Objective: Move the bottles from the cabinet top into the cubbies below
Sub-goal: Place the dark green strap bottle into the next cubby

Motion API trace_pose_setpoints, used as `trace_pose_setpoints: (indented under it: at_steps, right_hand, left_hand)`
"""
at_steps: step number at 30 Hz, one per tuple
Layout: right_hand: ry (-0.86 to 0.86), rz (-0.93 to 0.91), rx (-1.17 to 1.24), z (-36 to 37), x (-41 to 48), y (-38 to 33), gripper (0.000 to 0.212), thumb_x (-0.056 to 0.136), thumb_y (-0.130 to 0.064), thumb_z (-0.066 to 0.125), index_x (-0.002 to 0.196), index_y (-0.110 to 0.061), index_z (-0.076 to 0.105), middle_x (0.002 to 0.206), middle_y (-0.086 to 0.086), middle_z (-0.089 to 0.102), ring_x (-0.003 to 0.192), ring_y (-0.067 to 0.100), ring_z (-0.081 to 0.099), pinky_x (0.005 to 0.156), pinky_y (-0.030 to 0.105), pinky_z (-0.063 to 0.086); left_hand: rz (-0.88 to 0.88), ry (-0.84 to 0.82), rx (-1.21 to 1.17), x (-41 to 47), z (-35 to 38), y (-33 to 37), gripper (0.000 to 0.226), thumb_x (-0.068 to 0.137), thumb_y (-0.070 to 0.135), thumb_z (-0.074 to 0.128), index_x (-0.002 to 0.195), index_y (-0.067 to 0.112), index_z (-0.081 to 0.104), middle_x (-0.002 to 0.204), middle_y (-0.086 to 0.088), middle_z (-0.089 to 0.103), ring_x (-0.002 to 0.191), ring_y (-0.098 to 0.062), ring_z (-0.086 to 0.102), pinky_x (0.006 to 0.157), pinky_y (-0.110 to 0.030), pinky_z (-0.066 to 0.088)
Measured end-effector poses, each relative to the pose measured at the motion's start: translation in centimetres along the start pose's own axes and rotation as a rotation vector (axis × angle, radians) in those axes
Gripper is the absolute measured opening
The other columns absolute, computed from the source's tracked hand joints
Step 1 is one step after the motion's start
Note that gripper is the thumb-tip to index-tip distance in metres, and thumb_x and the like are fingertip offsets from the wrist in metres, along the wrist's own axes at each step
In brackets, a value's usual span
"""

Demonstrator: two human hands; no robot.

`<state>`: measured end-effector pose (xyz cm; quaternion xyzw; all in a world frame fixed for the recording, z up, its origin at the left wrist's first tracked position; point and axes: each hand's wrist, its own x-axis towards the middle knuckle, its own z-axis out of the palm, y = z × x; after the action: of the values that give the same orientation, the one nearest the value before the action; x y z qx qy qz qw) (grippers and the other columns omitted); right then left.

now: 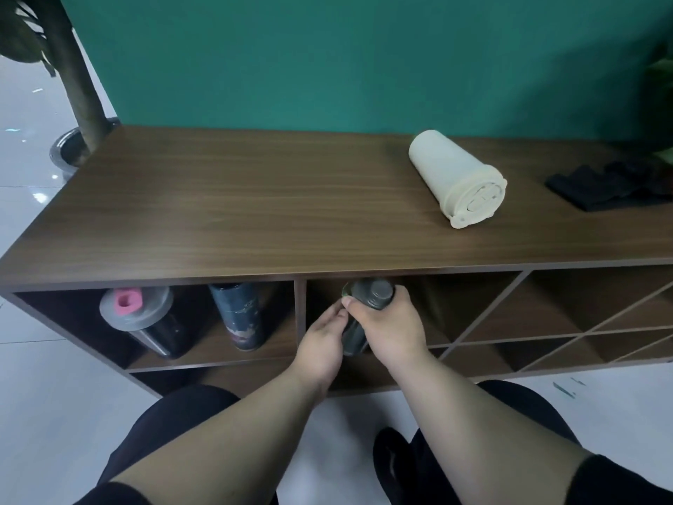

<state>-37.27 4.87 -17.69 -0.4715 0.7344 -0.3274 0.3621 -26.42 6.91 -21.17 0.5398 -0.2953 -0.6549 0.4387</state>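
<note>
A dark grey-green bottle point(368, 297) stands at the mouth of the middle cubby, just under the wooden cabinet top point(236, 202). My right hand point(389, 322) is wrapped around its upper part. My left hand point(324, 344) touches its lower side with the fingers. A cream bottle point(455, 176) lies on its side on the cabinet top at the right. In the left cubby stand a bottle with a grey lid and pink spout point(142, 318) and a dark patterned bottle point(240, 315).
A black cloth point(612, 184) lies at the far right of the cabinet top. Diagonal dividers point(546, 322) split the right cubbies. A plant trunk in a pot point(76, 103) stands at the left end. My knees and a black shoe point(397, 464) are on the white floor.
</note>
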Motion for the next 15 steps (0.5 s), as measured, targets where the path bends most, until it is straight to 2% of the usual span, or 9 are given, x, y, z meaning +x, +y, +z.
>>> trace_pose_setpoints:
  at_steps: [3,6,10,13,15]
  right_hand:
    - [-0.011,-0.019,-0.019,0.8,0.8,-0.5,0.067,0.065,-0.056,0.080,0.115,-0.019,0.054,0.102,-0.003,0.072,0.094,0.021,0.069,0.081,0.035,0.055]
    - [-0.008,-0.039,-0.032,1.5,1.5,-0.8,0.071,0.064,-0.058,0.080,0.118,-0.019,0.054,0.105,-0.003,0.073,0.099,0.021,0.070,0.084,0.036,0.055]
    - [-0.011,-0.062,-0.052,2.0,2.0,-1.1,0.076,0.063,-0.063,0.077,0.122,-0.020,0.056,0.113,-0.002,0.074,0.108,0.023,0.069,0.091,0.038,0.055]
    - [-0.041,-0.067,-0.076,2.1,1.9,-1.1,0.071,0.067,-0.059,0.073,0.124,-0.021,0.054,0.118,0.000,0.071,0.113,0.025,0.066,0.093,0.038,0.053]
    - [-0.067,-0.068,-0.098,1.9,1.7,-0.9,0.065,0.073,-0.051,0.072,0.127,-0.022,0.050,0.120,0.000,0.068,0.112,0.026,0.065,0.087,0.034,0.050]
  left_hand:
    - [-0.060,0.037,-0.078,0.9,-0.4,0.2,0.030,0.104,0.031,0.042,0.123,0.037,0.064,0.095,0.021,0.078,0.109,-0.012,0.069,0.097,-0.035,0.052]
    - [-0.098,0.063,-0.081,1.4,-0.4,0.3,0.033,0.102,0.044,0.038,0.121,0.042,0.065,0.095,0.024,0.077,0.114,-0.015,0.066,0.108,-0.045,0.045]
    - [-0.123,0.084,-0.108,2.3,-0.5,0.2,0.046,0.099,0.060,0.031,0.101,0.036,0.070,0.086,0.024,0.078,0.108,-0.010,0.066,0.105,-0.038,0.043]
    - [-0.133,0.059,-0.152,2.7,-0.5,0.3,0.053,0.098,0.062,0.033,0.115,0.028,0.070,0.106,0.007,0.079,0.110,-0.014,0.068,0.108,-0.041,0.045]
    - [-0.117,0.066,-0.173,2.8,-0.4,0.3,0.051,0.097,0.061,0.037,0.108,0.026,0.072,0.108,0.001,0.078,0.111,-0.016,0.068,0.109,-0.043,0.045]
